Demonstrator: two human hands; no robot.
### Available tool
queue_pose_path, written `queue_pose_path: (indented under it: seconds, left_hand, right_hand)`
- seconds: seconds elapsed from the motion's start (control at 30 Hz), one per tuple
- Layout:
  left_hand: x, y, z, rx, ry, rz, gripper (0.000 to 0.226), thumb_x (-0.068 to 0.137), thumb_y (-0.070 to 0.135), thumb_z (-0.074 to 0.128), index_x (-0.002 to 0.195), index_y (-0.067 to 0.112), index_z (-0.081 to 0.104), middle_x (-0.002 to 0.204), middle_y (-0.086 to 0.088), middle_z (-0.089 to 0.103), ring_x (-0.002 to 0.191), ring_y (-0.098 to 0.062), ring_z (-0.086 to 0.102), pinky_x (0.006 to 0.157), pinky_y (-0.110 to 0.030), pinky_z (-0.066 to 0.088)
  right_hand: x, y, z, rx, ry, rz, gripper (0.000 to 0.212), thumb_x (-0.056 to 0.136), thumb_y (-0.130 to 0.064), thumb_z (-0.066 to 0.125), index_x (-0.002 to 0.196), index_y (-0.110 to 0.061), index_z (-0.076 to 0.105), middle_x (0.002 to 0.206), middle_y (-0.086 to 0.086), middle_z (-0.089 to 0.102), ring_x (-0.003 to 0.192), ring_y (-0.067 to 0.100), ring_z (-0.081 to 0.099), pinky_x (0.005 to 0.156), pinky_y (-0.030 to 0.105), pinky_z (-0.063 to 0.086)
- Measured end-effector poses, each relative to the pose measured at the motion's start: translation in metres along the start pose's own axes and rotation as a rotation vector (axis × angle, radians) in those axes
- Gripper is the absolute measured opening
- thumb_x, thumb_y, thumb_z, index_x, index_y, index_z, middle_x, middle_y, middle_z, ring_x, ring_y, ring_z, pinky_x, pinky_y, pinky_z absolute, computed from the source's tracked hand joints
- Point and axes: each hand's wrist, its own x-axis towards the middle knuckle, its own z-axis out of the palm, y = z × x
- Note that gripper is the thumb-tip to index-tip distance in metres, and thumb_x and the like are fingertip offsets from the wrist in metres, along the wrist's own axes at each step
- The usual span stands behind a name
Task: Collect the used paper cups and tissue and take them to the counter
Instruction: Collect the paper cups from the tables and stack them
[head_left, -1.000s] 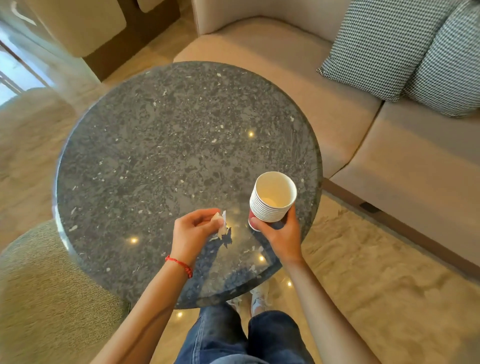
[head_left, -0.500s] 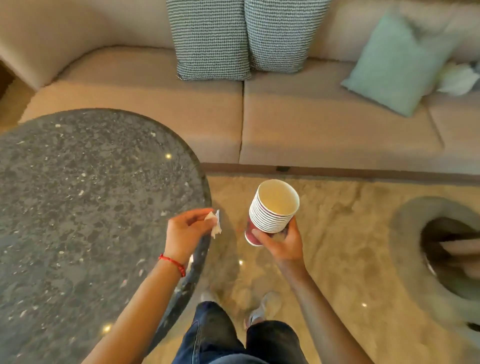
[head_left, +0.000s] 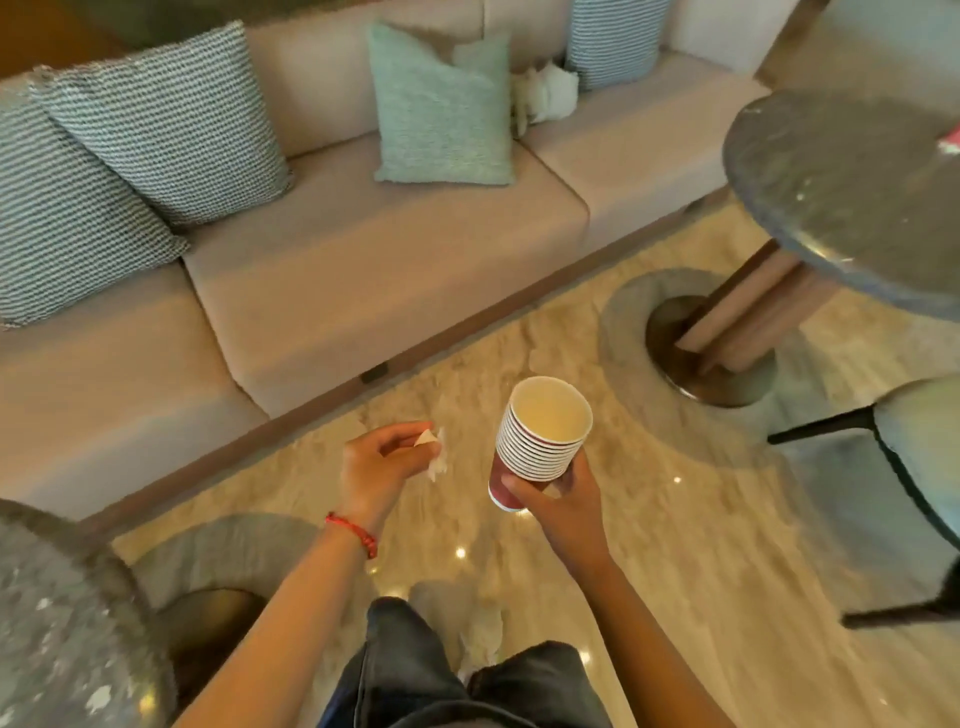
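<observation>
My right hand (head_left: 563, 506) grips a stack of several nested paper cups (head_left: 540, 439), white-rimmed with a dark red outer wall, held upright over the floor. My left hand (head_left: 382, 467), with a red cord at the wrist, pinches a small crumpled white tissue (head_left: 435, 454) between thumb and fingers, just left of the cups. More crumpled white tissue (head_left: 545, 91) lies on the sofa between the cushions. A red-and-white object (head_left: 951, 139), cut by the frame edge, sits on the far round table (head_left: 852, 171).
A beige sofa (head_left: 363, 260) with patterned and green cushions (head_left: 441, 109) runs along the left and back. A dark stone round table (head_left: 57, 629) is at lower left. The far table's pedestal base (head_left: 711, 348) and a black-legged chair (head_left: 914, 467) stand at right on polished marble floor.
The view has swung right, away from the first round table. Both hands kept their holds and now hang over open floor, and a second table and a chair have come into sight.
</observation>
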Motion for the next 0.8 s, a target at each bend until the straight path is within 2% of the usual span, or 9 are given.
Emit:
queue_pose_path:
  seconds: [0.13,0.23,0.3,0.43,0.6,0.67,0.77,0.8]
  left_hand:
    - [0.02,0.017,0.057,0.059,-0.172,0.005,0.02,0.075,0.003,0.072,0.085,0.02,0.071,0.082,0.001,0.069,0.072,-0.008,0.064,0.056,-0.009,0.05]
    - [0.034,0.03,0.098,0.122,-0.295,0.023,0.022,0.074,0.002,0.073,0.085,0.02,0.071,0.081,0.003,0.069,0.073,-0.006,0.064,0.055,-0.009,0.049]
    - [0.042,0.037,0.125,0.158,-0.392,0.037,0.022,0.073,0.001,0.073,0.089,0.017,0.071,0.082,0.003,0.069,0.074,-0.006,0.064,0.055,-0.009,0.05]
    - [0.053,0.046,0.176,0.231,-0.621,0.063,0.027,0.072,-0.002,0.073,0.084,0.022,0.07,0.083,0.0,0.069,0.077,-0.008,0.064,0.055,-0.01,0.05]
    - [0.052,0.052,0.232,0.351,-0.908,0.072,0.03,0.071,-0.007,0.072,0.097,0.006,0.069,0.083,-0.006,0.068,0.071,-0.011,0.063,0.055,-0.012,0.051]
    - [0.044,0.05,0.251,0.382,-1.004,0.082,0.03,0.071,-0.007,0.072,0.098,0.007,0.069,0.084,-0.006,0.068,0.071,-0.011,0.063,0.055,-0.012,0.051]
    - [0.023,0.042,0.277,0.437,-1.135,0.088,0.032,0.071,-0.004,0.072,0.098,0.012,0.069,0.086,-0.003,0.069,0.077,-0.011,0.065,0.059,-0.014,0.053]
    - [0.014,0.039,0.286,0.464,-1.181,0.095,0.031,0.071,-0.004,0.073,0.098,0.012,0.069,0.087,-0.003,0.069,0.079,-0.012,0.066,0.061,-0.015,0.054]
  right_hand:
    - [0.009,0.001,-0.038,0.02,0.164,0.03,0.062,0.061,-0.038,0.083,0.106,-0.062,0.047,0.102,-0.036,0.061,0.095,-0.007,0.06,0.07,0.009,0.049]
    - [0.011,0.002,-0.059,0.079,0.309,0.06,0.065,0.055,-0.048,0.081,0.111,-0.052,0.048,0.105,-0.034,0.061,0.099,-0.008,0.06,0.071,0.007,0.048]
    - [0.012,0.002,-0.07,0.103,0.396,0.078,0.069,0.057,-0.042,0.083,0.116,-0.044,0.047,0.106,-0.028,0.064,0.1,-0.007,0.06,0.073,0.008,0.049]
    - [0.012,0.004,-0.089,0.123,0.602,0.115,0.068,0.063,-0.024,0.084,0.12,-0.034,0.047,0.112,-0.018,0.062,0.104,0.0,0.059,0.081,0.018,0.05]
    - [-0.001,0.002,-0.102,0.165,0.886,0.146,0.063,0.065,-0.017,0.084,0.112,-0.039,0.048,0.107,-0.014,0.064,0.1,0.001,0.061,0.078,0.018,0.052]
    - [-0.013,0.003,-0.107,0.177,0.993,0.158,0.061,0.065,-0.015,0.084,0.112,-0.036,0.05,0.105,-0.012,0.065,0.098,0.002,0.062,0.077,0.017,0.052]
    - [-0.041,0.007,-0.113,0.216,1.157,0.194,0.061,0.065,-0.016,0.084,0.117,-0.023,0.054,0.104,-0.008,0.067,0.098,0.009,0.064,0.081,0.025,0.054]
    - [-0.052,0.009,-0.116,0.218,1.209,0.202,0.059,0.064,-0.017,0.084,0.115,-0.025,0.054,0.101,-0.01,0.067,0.096,0.009,0.064,0.081,0.026,0.054]
